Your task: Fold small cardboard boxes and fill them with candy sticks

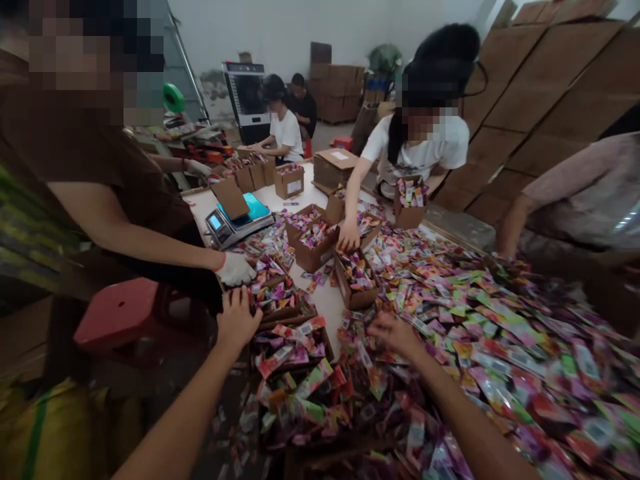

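Observation:
My left hand (pixel 236 321) rests on the near left rim of a small cardboard box (pixel 293 360) filled with bright sachets, its fingers curled over the edge. My right hand (pixel 395 332) reaches into the heap of colourful sachets (pixel 500 347) that covers the table, fingers bent down among the packets; what they grip is hidden. More filled boxes (pixel 356 277) stand just beyond both hands.
A person on the left presses a gloved hand (pixel 235 270) on a box near mine. Another person across the table reaches a hand (pixel 349 235) into open boxes. A weighing scale (pixel 240 223) sits further back. A red stool (pixel 120 313) stands at left. Cardboard stacks (pixel 550 80) line the right wall.

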The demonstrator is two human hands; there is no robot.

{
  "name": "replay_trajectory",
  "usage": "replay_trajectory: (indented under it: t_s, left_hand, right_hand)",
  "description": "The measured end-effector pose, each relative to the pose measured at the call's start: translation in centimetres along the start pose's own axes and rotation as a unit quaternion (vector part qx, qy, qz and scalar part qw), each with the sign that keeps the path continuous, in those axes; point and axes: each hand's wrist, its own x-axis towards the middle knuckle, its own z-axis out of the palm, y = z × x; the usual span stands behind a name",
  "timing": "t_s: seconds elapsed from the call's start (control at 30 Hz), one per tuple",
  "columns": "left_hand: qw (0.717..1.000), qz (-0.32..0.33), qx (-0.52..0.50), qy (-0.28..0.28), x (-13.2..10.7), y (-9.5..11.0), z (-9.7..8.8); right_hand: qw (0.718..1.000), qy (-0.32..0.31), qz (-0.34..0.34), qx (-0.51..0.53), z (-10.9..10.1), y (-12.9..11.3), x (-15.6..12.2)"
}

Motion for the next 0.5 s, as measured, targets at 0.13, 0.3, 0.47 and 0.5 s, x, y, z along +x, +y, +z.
replay_trajectory:
  t_s: [0.13,0.3,0.47,0.5]
  left_hand:
    - [1.000,0.006,-0.025,0.008,0.0,-0.2,0.9]
    - [0.984,-0.002,-0.142,0.107,-2.0,-1.1,1.4]
    - [0.910,-0.168,-0.372,0.078,-8.1,-2.4,1.9]
    - [0.885,-0.227,-0.405,0.023,-9.8,-2.5,2.5]
  right_hand:
    - [0.965,0.117,0.118,0.202,-2.2,-6.3,9.1]
    - [0.957,0.022,0.124,0.261,4.6,-13.3,14.7]
    - [0.959,-0.032,0.103,0.264,8.2,-17.7,15.0]
    - [0.959,-0.030,0.109,0.261,8.0,-17.1,14.0]
